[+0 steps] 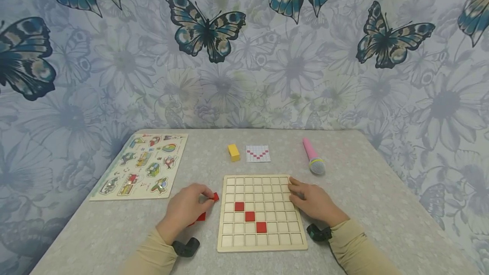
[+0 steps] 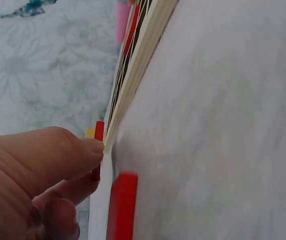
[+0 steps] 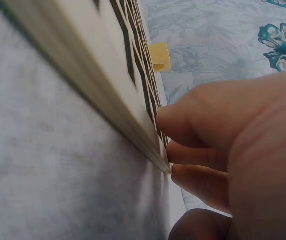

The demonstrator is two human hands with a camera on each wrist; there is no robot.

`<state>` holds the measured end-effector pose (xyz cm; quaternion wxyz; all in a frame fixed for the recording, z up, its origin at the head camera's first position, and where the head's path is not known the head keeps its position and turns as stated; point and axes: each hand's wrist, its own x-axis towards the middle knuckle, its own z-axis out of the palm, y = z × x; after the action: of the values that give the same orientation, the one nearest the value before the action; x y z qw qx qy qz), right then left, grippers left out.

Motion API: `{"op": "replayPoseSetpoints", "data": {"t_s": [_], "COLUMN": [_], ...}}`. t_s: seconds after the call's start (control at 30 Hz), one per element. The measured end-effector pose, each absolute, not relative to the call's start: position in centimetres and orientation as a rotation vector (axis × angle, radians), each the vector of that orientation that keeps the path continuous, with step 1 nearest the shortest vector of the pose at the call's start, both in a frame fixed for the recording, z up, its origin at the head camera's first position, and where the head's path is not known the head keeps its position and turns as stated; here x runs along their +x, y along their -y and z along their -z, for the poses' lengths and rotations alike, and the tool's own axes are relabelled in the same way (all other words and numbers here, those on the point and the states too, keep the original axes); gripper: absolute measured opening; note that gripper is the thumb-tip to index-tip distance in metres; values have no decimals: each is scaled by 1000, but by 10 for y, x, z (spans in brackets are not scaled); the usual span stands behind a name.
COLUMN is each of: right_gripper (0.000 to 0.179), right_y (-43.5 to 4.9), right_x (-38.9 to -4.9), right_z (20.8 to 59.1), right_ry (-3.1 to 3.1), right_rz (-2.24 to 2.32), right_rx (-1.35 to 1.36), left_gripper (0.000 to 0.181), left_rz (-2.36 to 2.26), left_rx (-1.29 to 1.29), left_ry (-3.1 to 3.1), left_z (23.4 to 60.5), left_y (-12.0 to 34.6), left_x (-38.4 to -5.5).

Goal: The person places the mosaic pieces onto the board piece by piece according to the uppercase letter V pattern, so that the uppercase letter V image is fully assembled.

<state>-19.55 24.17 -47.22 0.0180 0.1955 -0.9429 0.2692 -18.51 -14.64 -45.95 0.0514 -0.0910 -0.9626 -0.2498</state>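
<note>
My left hand [image 1: 185, 209] pinches a small red square tile [image 1: 215, 197] between thumb and fingers, just left of the wooden grid board [image 1: 262, 249]. In the left wrist view that tile [image 2: 99, 131] stands on edge at the fingertips. More red tiles [image 1: 201, 217] lie on the table beneath this hand, partly hidden by it. Three red tiles [image 1: 250, 216] sit in the board's cells, stepping diagonally down to the right. My right hand [image 1: 315, 202] rests at the board's upper right edge, its fingertips on the rim and holding no tile.
Behind the board lie a yellow block [image 1: 234, 152] and a small card [image 1: 258, 159] printed with a pink V on a grid. A pink toy microphone [image 1: 313, 158] is at the back right. To the left lies a picture puzzle board [image 1: 177, 156] with vehicle shapes.
</note>
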Motion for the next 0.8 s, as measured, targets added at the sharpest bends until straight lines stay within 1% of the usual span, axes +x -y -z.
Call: {"op": "replayPoseSetpoints", "data": {"t_s": [0.23, 0.57, 0.8], "right_gripper": [43, 44, 43], "right_y": [-243, -243, -244], "right_x": [-195, -195, -197], "right_z": [473, 472, 474], "right_ry": [2926, 2928, 2920], "right_rz": [-846, -831, -834], "right_rx": [601, 605, 608], "left_gripper": [11, 10, 9], "left_rz": [820, 734, 752], "left_rx": [-360, -492, -459], "left_ry": [2861, 2837, 2827], "left_z": [465, 476, 475], "left_y": [128, 116, 115], "left_x": [-182, -182, -182]}}
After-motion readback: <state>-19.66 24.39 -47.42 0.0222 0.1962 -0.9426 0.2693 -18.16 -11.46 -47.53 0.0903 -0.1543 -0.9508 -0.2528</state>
